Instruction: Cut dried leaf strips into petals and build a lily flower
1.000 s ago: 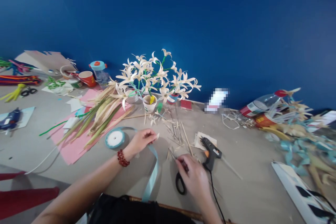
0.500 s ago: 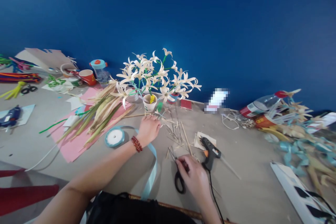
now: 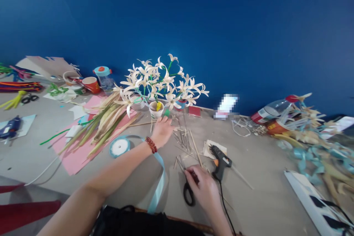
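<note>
My right hand [image 3: 203,184] is closed round a pair of black-handled scissors [image 3: 188,194], which lie low over the table with their blades pointing away from me. Further forward, my left hand [image 3: 163,131] reaches out palm down, fingers stretched and apparently holding nothing. It is just in front of a paper cup [image 3: 156,110] with something yellow inside, and beside several thin sticks [image 3: 184,138]. White lily-like flowers [image 3: 167,81] on green and pale-blue stems stand behind it. A light-blue ribbon [image 3: 158,188] runs under my left wrist, near its spool [image 3: 120,146].
A black glue gun [image 3: 221,162] with a cord lies right of my right hand. Dried husks [image 3: 107,125] cover pink paper [image 3: 73,162] at left. A power strip [image 3: 306,199], a plastic bottle [image 3: 272,110] and blue ribbon scraps [image 3: 309,158] are at right.
My left hand has moved a little forward and right, its fingers now stretched out more. My right hand stays at the scissors.
</note>
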The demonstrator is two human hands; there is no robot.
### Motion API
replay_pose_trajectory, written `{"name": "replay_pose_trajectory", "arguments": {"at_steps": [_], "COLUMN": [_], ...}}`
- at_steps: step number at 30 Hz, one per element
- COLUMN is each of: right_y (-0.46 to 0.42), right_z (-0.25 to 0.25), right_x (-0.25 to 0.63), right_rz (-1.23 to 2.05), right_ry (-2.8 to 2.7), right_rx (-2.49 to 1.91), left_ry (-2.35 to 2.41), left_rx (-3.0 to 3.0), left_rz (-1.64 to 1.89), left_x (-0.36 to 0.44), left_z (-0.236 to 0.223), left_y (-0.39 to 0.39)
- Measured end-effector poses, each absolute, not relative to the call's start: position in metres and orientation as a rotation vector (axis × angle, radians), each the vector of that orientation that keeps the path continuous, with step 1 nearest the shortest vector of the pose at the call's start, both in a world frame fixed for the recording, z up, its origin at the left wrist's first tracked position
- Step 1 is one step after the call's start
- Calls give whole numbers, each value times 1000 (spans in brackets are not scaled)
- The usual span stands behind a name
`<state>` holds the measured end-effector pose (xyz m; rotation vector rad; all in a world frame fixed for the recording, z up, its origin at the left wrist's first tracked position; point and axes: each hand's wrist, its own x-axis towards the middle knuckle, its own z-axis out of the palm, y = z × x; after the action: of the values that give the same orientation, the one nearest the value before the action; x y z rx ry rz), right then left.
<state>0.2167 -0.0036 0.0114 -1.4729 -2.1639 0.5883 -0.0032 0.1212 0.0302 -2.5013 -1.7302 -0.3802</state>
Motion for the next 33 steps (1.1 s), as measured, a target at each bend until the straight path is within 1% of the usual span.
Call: {"name": "replay_pose_trajectory", "arguments": {"at_steps": [7, 12, 16, 20, 22, 25, 29, 31, 33], "right_y": [-3, 2, 6, 6, 6, 7, 11, 13, 14], "right_z": [15, 15, 16, 21, 24, 26, 21, 18, 17], "right_x": [220, 219, 212, 206, 207, 213, 219, 217, 214], "right_rz": [594, 594, 581, 578, 593, 601, 532, 516, 520], "right_ry": [-2137, -2168, -2207, -2236, -2228, -2215, -2224, -2225, -2230], "right_rx": [-1454, -1412, -1374, -1374, -1388, -1390, -1362, -1332, -1302], "left_ry": [-1813, -1956, -1960, -1597, -1504, -1529, -1628, -1667, -1711], "left_rx": [-2445, -2486, -2603, -2963, -3040, -3037, -2954, -2924, -2865], "left_rz": [-506, -734, -706, -742, -705, -630, -578, -633, -761], "left_x": [-31, -63, -60, -37, -33, -43, -64, -71, -80], "left_z": [46, 45, 37, 29, 24, 18, 18, 20, 23], "left_y": [93, 51, 18, -8, -16, -23, -28, -28, -24]}}
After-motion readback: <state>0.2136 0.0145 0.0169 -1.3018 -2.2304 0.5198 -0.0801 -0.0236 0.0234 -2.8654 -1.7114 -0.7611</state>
